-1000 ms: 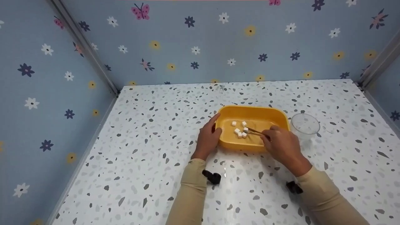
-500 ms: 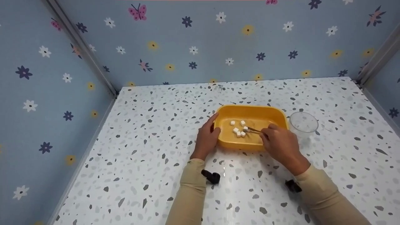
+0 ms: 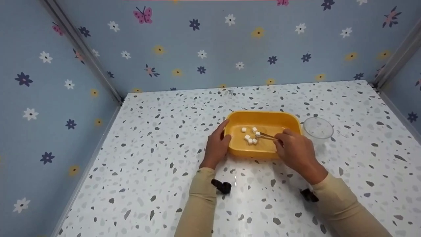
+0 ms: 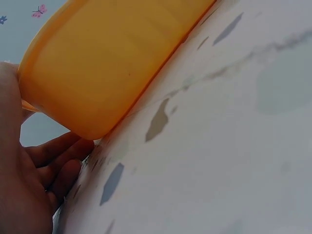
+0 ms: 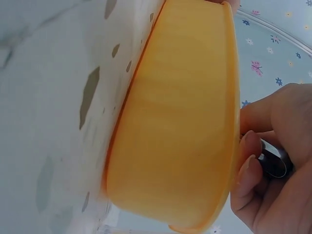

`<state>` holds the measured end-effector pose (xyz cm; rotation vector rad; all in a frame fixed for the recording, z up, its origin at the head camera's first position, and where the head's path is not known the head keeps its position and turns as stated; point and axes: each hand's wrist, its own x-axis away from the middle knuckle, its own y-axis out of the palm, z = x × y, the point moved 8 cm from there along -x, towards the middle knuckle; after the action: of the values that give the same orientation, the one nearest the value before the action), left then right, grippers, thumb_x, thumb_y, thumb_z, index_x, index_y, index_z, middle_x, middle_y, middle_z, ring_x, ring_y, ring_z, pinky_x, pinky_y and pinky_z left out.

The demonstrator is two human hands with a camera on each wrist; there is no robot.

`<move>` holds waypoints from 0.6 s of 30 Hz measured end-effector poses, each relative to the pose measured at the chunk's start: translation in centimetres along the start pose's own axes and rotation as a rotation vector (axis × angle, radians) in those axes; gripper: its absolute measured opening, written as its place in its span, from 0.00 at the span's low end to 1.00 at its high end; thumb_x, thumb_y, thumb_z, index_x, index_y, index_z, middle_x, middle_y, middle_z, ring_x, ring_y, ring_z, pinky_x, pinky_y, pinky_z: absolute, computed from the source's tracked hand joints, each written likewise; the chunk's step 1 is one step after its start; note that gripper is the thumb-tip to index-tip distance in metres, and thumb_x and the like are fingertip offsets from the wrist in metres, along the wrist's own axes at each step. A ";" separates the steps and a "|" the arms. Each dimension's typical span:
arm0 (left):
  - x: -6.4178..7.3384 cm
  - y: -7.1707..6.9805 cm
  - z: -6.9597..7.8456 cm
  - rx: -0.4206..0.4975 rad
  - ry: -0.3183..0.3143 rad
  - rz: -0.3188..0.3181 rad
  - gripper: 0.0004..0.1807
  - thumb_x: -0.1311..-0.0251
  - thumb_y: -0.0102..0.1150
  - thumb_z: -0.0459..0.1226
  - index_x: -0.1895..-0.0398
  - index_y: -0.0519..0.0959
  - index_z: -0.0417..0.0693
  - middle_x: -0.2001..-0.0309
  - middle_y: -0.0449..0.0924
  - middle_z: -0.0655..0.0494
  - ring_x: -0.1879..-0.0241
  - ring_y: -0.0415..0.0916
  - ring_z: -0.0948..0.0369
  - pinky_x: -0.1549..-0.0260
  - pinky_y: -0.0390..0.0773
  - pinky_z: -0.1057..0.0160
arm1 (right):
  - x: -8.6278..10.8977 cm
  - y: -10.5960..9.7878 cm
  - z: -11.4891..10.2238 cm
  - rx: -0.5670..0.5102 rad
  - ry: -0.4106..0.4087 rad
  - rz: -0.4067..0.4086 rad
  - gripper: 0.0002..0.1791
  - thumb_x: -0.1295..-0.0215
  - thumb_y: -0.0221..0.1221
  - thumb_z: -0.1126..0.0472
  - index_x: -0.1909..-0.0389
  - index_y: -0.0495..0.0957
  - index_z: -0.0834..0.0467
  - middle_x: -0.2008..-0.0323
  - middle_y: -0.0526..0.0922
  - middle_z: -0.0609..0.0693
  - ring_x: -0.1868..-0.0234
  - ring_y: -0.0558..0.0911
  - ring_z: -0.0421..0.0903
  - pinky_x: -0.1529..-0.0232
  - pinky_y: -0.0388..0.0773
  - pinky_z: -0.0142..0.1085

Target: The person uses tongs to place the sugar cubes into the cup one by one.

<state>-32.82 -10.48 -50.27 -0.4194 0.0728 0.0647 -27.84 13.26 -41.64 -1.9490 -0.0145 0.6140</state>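
Observation:
My left hand (image 3: 217, 147) holds the left end of a yellow plastic tub (image 3: 253, 153), its thumb over the rim. In the left wrist view the other fingers (image 4: 61, 170) lie by the tub's lower corner. Metal tweezers (image 3: 268, 136) are in my right hand (image 3: 297, 150), above the tub's near right side. Their tips meet a small white cube (image 3: 258, 134); whether it is off the tub's floor I cannot tell. Several more white cubes (image 3: 247, 137) lie close by in the tub. The right wrist view shows the rounded end of the tweezers (image 5: 275, 161) inside the curled hand.
A clear round glass bowl (image 3: 318, 128) stands just right of the tub on the speckled white tabletop (image 3: 158, 158). Blue flowered panels (image 3: 184, 42) rise behind and at the sides. Black straps or mounts (image 3: 222, 186) hang at both wrists.
The tweezers' arms have drawn closer together at the cube, which has shifted slightly away from the near cubes. The left hand and tub stay in place; the head view has shifted a little.

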 end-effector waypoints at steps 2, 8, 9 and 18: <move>0.1 0.0 -0.1 0.002 -0.002 -0.004 0.32 0.32 0.49 0.39 0.25 0.64 0.70 0.30 0.69 0.60 0.42 0.72 0.63 0.39 0.69 0.58 | 0.2 -0.2 -0.1 -0.005 0.005 0.010 0.07 0.37 0.64 0.65 0.61 0.87 0.63 0.73 0.75 0.50 0.79 0.70 0.47 0.78 0.69 0.39; 0.2 0.2 -0.2 -0.008 -0.010 -0.016 0.32 0.33 0.49 0.39 0.25 0.64 0.70 0.30 0.69 0.61 0.41 0.71 0.64 0.39 0.69 0.60 | 0.5 -0.9 -0.1 -0.014 0.000 0.038 0.07 0.38 0.65 0.66 0.62 0.87 0.64 0.74 0.77 0.50 0.79 0.71 0.46 0.78 0.69 0.38; 0.2 0.2 -0.1 -0.009 -0.006 -0.017 0.32 0.33 0.49 0.39 0.25 0.64 0.69 0.30 0.69 0.60 0.41 0.71 0.63 0.38 0.68 0.59 | 0.5 -1.1 -0.1 -0.013 -0.002 0.045 0.07 0.39 0.65 0.66 0.63 0.87 0.64 0.74 0.77 0.51 0.79 0.71 0.47 0.78 0.69 0.38; 0.0 0.0 -0.1 -0.004 -0.009 0.003 0.32 0.32 0.49 0.39 0.25 0.65 0.68 0.30 0.69 0.60 0.41 0.71 0.64 0.39 0.68 0.60 | 0.2 -2.2 -0.8 0.004 -0.052 0.075 0.06 0.41 0.65 0.66 0.65 0.87 0.63 0.76 0.75 0.50 0.80 0.70 0.47 0.80 0.67 0.38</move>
<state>-32.83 -10.51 -50.34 -0.4226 0.0645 0.0694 -26.79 13.64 -39.62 -1.9362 0.0278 0.7137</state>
